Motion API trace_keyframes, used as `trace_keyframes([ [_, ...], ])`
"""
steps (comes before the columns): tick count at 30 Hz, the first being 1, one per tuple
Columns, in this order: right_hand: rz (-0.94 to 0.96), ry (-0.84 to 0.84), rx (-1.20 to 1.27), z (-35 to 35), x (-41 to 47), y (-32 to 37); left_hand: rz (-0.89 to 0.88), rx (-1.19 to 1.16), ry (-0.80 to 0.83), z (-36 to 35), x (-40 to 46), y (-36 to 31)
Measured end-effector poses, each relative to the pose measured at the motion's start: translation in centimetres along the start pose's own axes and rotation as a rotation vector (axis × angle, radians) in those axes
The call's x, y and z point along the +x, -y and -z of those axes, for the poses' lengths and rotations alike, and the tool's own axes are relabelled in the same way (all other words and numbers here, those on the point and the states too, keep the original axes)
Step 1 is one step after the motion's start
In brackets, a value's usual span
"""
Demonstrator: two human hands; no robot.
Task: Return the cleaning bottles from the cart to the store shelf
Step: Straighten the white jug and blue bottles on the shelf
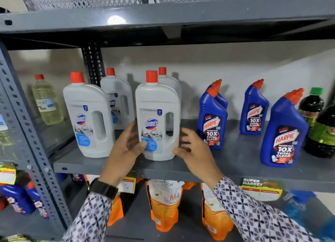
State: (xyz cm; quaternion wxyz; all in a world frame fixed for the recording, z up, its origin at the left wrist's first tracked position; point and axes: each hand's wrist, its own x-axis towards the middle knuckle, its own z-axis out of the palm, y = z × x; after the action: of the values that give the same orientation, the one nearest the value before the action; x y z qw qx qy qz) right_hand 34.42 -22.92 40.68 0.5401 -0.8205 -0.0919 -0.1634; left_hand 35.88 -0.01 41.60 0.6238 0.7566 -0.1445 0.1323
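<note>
Grey metal shelf (233, 162) carries cleaners. At its front edge the left grip (125, 147) pinches the Domex bottle (157, 114) low on its left, thumb on the label; the right grip (192, 149) lies spread against its lower right. The bottle stands upright, red cap up, label facing out. Another white bottle (172, 85) stands just behind.

Shelf (237, 151) lies open between front Domex bottle (157, 103) and nearest Harpic bottle (212, 122); left Domex bottle (88, 112) stands close
</note>
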Motion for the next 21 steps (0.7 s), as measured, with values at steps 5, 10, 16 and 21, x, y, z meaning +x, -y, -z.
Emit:
trace_keyframes([
  [5,0.041,-0.479,-0.002,5.6,-1.7,-1.2,-0.011,0.021,-0.289,-3.9,-4.4,-1.8],
  [10,-0.095,-0.362,0.021,9.2,0.9,-2.7,-0.034,0.15,0.165,-12.9,-2.9,-4.0],
  [16,-0.204,-0.214,0.133,9.6,3.0,-4.5,0.103,0.202,0.206,-18.0,3.7,-3.0],
  [21,-0.172,-0.239,0.061,11.0,1.2,-4.5,0.04,0.148,0.269,-18.3,3.6,-2.6],
])
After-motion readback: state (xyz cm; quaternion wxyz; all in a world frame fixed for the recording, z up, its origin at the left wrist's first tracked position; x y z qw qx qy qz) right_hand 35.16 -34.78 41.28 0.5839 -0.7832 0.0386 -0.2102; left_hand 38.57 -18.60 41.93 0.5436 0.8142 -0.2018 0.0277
